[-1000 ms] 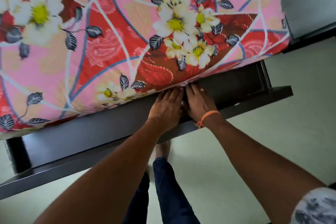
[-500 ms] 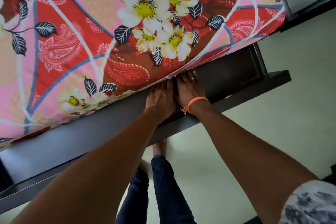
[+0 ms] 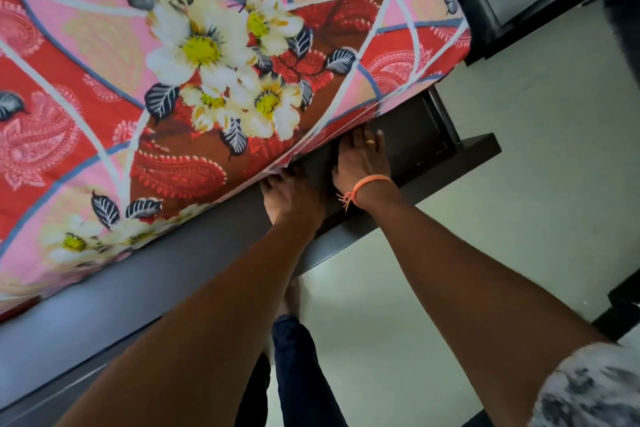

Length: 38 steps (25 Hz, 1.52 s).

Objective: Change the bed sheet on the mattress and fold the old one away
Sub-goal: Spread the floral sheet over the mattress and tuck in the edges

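Observation:
A red and pink floral bed sheet [image 3: 194, 87] covers the mattress, stretched over its top and side. Both of my hands reach to its lower edge where it meets the dark bed frame [image 3: 145, 288]. My left hand [image 3: 292, 194] lies with its fingertips tucked under the sheet's edge, fingers hidden there. My right hand [image 3: 362, 158], with an orange thread on the wrist and a ring, presses flat with straight fingers against the frame, its fingertips at the sheet's edge.
The dark frame's ledge [image 3: 478, 149] juts out at the bed's corner. Pale floor [image 3: 540, 211] spreads to the right. My legs in dark trousers [image 3: 301, 367] stand close to the frame. Dark furniture [image 3: 623, 305] sits at the right edge.
My hands have parted a little: the right one slid further right along the sheet's edge toward the corner, and the left stayed tucked under it. The view shifted right.

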Each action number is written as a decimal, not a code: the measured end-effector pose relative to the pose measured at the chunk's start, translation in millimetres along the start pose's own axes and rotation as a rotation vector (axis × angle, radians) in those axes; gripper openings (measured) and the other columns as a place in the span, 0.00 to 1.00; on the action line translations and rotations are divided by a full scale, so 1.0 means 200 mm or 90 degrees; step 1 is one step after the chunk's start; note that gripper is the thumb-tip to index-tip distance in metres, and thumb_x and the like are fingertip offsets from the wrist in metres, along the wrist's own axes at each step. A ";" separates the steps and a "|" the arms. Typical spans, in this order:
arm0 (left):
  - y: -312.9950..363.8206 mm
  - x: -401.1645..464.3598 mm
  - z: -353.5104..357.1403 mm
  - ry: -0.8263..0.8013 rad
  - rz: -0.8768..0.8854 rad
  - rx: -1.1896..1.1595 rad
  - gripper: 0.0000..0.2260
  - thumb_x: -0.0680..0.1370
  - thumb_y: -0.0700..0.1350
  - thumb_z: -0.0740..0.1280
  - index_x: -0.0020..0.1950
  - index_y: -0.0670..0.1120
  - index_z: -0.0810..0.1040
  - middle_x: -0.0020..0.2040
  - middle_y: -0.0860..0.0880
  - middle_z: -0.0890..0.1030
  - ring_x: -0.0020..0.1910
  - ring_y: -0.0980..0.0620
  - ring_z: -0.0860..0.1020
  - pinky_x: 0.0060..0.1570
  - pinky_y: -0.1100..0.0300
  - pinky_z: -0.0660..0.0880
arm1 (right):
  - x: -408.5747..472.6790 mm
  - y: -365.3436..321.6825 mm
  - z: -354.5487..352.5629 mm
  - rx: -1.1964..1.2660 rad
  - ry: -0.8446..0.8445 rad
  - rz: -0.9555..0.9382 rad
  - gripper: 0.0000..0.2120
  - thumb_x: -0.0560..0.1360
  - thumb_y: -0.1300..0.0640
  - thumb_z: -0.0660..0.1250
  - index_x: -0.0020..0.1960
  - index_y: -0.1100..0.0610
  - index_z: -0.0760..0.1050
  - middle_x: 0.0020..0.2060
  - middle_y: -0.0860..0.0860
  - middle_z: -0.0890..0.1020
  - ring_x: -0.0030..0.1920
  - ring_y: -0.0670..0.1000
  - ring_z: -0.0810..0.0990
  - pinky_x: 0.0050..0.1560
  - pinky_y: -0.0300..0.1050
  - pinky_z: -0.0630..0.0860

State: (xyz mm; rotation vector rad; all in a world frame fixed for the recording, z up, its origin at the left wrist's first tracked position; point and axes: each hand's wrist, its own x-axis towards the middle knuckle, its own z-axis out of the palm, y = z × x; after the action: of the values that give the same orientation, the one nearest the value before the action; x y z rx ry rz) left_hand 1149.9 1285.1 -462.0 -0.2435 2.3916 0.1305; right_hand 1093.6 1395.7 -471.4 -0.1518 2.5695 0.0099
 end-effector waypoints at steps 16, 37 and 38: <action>0.23 0.13 -0.26 0.112 0.374 -0.058 0.20 0.79 0.47 0.60 0.71 0.44 0.68 0.59 0.42 0.80 0.54 0.41 0.81 0.47 0.54 0.78 | 0.22 0.46 -0.17 -0.007 -0.077 0.043 0.35 0.79 0.48 0.59 0.79 0.54 0.46 0.78 0.53 0.51 0.78 0.56 0.44 0.75 0.63 0.39; -0.15 0.08 -0.78 0.607 0.477 -0.289 0.09 0.79 0.40 0.66 0.56 0.37 0.80 0.54 0.40 0.81 0.54 0.40 0.77 0.55 0.47 0.73 | -0.13 -0.02 -0.59 0.230 0.168 -0.024 0.16 0.75 0.46 0.62 0.38 0.57 0.78 0.33 0.56 0.80 0.35 0.56 0.79 0.34 0.46 0.74; -0.29 0.09 -0.79 0.633 0.402 -0.267 0.12 0.81 0.43 0.64 0.60 0.38 0.79 0.57 0.40 0.80 0.56 0.41 0.76 0.57 0.48 0.72 | -0.16 -0.07 -0.69 0.277 0.281 -0.060 0.17 0.74 0.48 0.62 0.33 0.58 0.74 0.28 0.55 0.76 0.29 0.55 0.74 0.29 0.45 0.69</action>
State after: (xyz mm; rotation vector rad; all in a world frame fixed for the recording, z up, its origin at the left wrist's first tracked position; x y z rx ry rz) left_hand 1045.6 1200.6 -358.7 0.3661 3.3219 1.0101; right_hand 1047.5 1380.2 -338.4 -0.1174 2.9195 -0.6812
